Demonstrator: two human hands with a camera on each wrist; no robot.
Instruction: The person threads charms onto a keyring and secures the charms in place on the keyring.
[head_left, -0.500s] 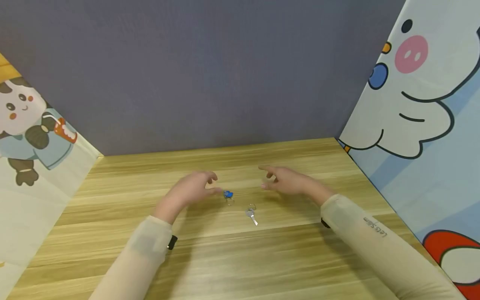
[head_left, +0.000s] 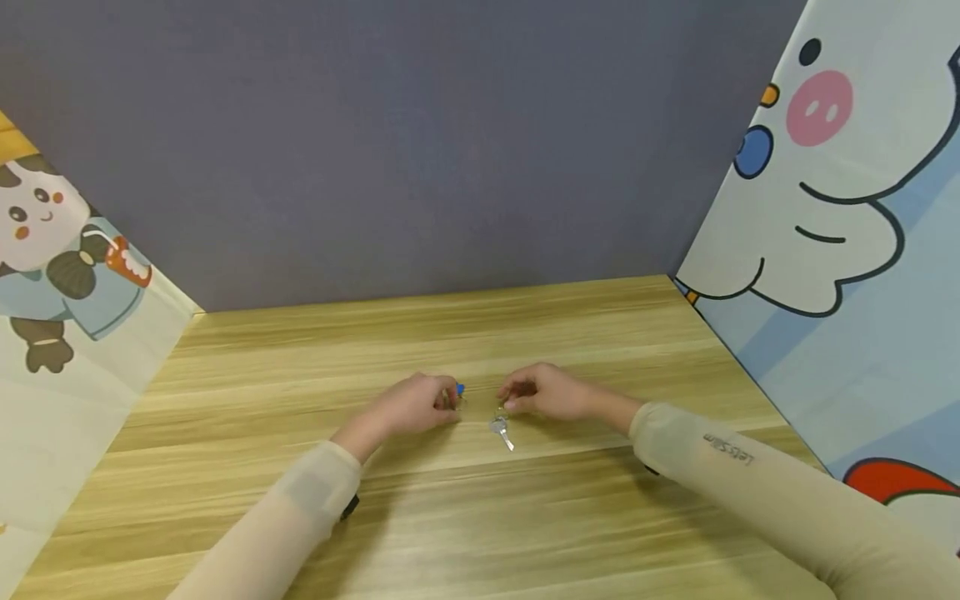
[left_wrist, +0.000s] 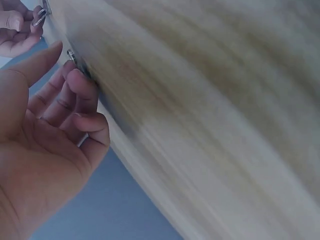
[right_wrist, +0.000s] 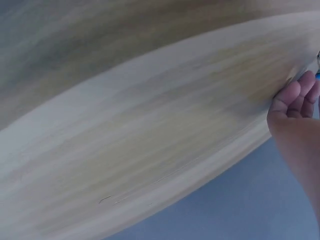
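Observation:
A small silver key (head_left: 501, 427) lies on the wooden table, its metal ring (left_wrist: 39, 18) at the fingertips of my right hand (head_left: 553, 392). Those fingers are bent, with the thumb a little apart from them. To the left, my left hand (head_left: 422, 403) curves over a blue keychain piece (head_left: 460, 389) and partly covers it. In the left wrist view a metal ring (left_wrist: 71, 55) shows just past the left fingertips, and the left thumb stands away from the bent fingers. Also visible, in the right wrist view, is the right hand (right_wrist: 295, 102) low at the tabletop.
The wooden table (head_left: 480, 517) runs back to a dark grey upright panel (head_left: 420, 150). Printed cartoon panels flank it: a white pig (head_left: 840, 167) on the right and a brown-and-white animal (head_left: 56, 225) on the left.
Both hands have moved inward and down to the small things. My left hand now covers most of the blue piece; my right hand has reached the key's ring, its index finger more bent.

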